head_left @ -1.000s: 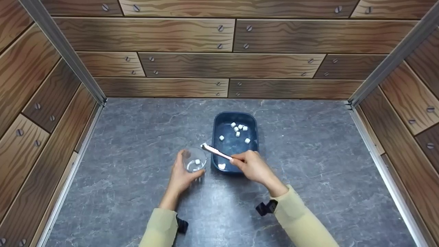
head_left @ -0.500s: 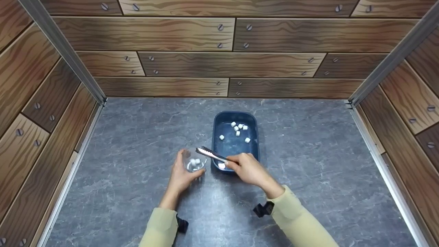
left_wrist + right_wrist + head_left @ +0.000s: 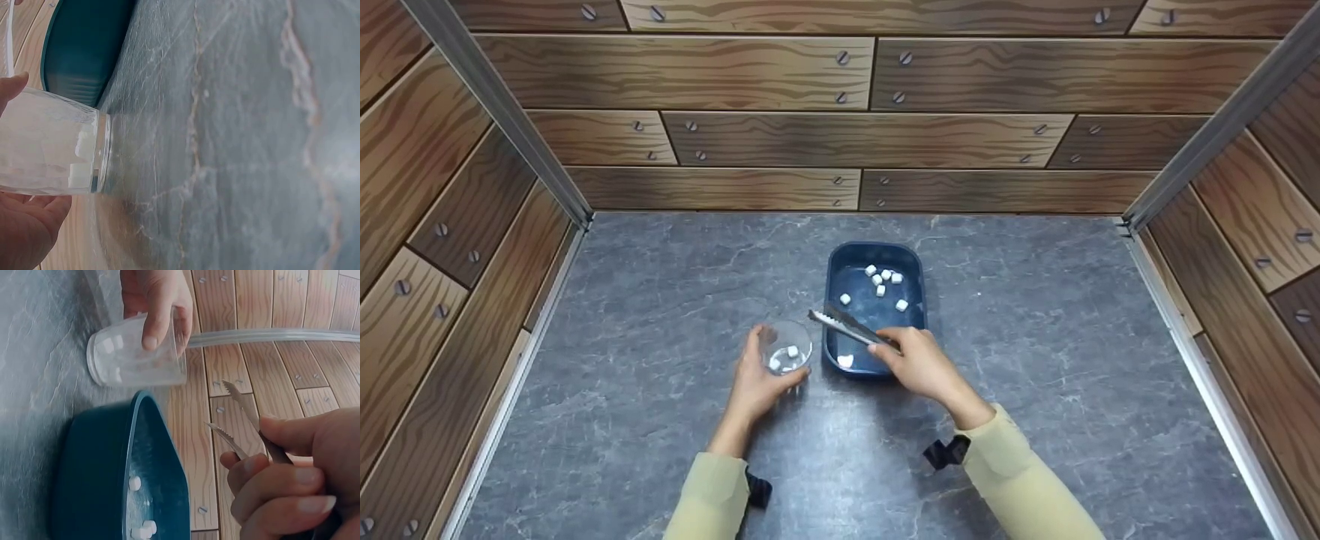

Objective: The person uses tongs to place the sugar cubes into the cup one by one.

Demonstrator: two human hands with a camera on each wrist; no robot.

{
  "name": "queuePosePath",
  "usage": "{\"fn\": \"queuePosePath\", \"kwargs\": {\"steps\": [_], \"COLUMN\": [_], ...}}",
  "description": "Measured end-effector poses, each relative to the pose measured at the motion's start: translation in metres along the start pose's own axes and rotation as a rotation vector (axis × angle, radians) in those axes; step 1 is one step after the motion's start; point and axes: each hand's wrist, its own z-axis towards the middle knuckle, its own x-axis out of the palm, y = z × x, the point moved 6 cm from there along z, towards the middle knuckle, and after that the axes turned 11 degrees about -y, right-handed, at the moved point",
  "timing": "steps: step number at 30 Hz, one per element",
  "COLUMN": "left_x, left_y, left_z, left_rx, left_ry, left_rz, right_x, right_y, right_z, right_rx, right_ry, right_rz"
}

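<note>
Clear glass (image 3: 42,138) approx. upright at grey tabletop (image 3: 1035,360), white cubes (image 3: 793,351) at bottom. Blue bin (image 3: 95,461) just to R, its L wall btwn glass & loose cubes (image 3: 880,290) inside. Metal tongs (image 3: 840,326) slant over that rim, tips apart, nr glass. Plank-print walls (image 3: 690,75) round 3 sides. L hand (image 3: 757,386): thumb & fingers clamped round glass. R hand (image 3: 916,366): fingers clamped on tongs.

Grey marbled surface (image 3: 1035,337) bears 1 bin (image 3: 864,296), 1 cup (image 3: 784,334).
</note>
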Motion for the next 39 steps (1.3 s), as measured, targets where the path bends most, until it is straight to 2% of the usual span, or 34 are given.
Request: {"fn": "queuePosePath", "kwargs": {"steps": [8, 14, 23, 31, 39], "left_x": [0.000, -0.001, -0.001, -0.001, -0.001], "left_y": [-0.001, -0.003, -0.003, -0.004, -0.003], "left_z": [0.000, 0.001, 0.000, 0.000, 0.000], "left_rx": [0.025, 0.034, 0.038, 0.062, 0.039], "left_ry": [0.000, -0.006, -0.009, -0.020, -0.011], "left_rz": [-0.003, 0.015, 0.012, -0.002, 0.005], "right_x": [-0.002, -0.008, -0.011, -0.003, 0.003], "right_y": [-0.013, -0.022, -0.038, -0.044, -0.044], "right_z": [0.006, 0.011, 0.024, 0.033, 0.041], "right_rx": [0.032, 0.097, 0.195, 0.166, 0.155], "right_ry": [-0.095, -0.146, -0.112, -0.090, -0.092], "right_rz": [-0.062, -0.130, -0.298, -0.378, -0.429]}}
